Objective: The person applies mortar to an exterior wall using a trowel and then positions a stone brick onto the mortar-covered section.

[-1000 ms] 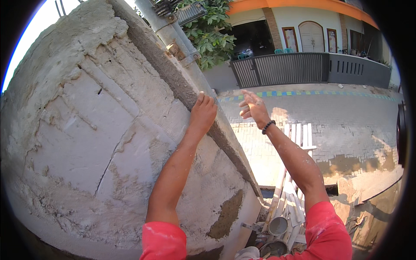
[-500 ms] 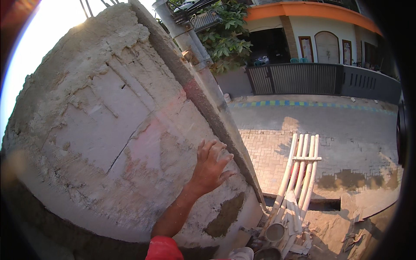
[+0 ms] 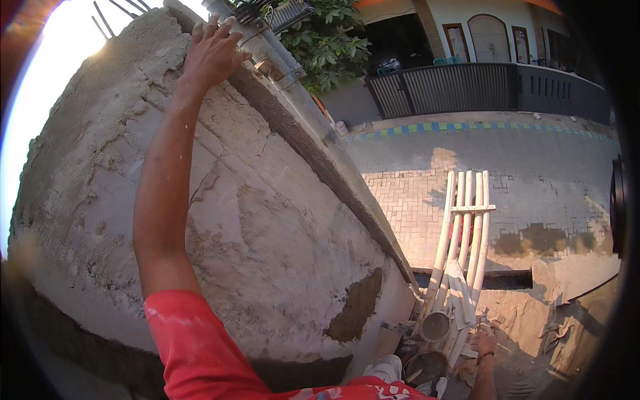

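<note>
My left hand (image 3: 212, 55) is raised at the upper end of a long straight board (image 3: 300, 147) that runs along the wall's right edge. Its fingers are apart, and the fingertips reach over the board's edge beside a grey pole (image 3: 277, 57). Rough, partly plastered wall (image 3: 267, 227) fills the left and middle, with a darker damp patch (image 3: 357, 307) low on it. Down at the lower right, my right hand (image 3: 487, 340) is beside the bamboo poles (image 3: 475, 233) and wood pieces; its fingers are too small and unclear to read.
Several bamboo poles tied by a crosspiece (image 3: 472, 208) stretch out over a paved street (image 3: 400, 200). A round container (image 3: 435, 326) and a dark bucket (image 3: 427, 367) stand below near the wall. Across the street is a dark gate (image 3: 453, 91); thin rods (image 3: 107, 20) stick up from the wall top.
My left hand has moved up and left from the wall's middle to the board's upper end. My right hand has come into view at the lower right. The view has shifted.
</note>
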Demonstrator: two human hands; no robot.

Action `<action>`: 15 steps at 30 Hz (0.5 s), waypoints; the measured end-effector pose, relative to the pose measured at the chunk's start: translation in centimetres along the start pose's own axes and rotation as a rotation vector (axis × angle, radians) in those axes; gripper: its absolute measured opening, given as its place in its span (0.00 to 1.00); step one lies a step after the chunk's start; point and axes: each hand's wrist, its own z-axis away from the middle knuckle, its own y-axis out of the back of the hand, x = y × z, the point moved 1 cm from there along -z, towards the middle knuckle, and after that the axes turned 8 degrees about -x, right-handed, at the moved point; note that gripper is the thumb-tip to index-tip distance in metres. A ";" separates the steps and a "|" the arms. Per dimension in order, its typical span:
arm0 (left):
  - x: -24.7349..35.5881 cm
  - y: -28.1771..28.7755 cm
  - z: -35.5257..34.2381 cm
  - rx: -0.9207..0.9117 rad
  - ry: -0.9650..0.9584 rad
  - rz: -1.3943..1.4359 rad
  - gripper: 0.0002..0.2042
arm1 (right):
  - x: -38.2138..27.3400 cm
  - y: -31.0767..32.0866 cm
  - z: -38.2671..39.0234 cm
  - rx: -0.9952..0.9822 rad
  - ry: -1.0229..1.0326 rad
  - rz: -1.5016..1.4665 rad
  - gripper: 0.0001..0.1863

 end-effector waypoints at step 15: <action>0.2 -3.5 -0.9 0.100 0.235 -0.071 0.24 | 20.9 13.4 9.6 -0.110 -0.515 1.820 0.16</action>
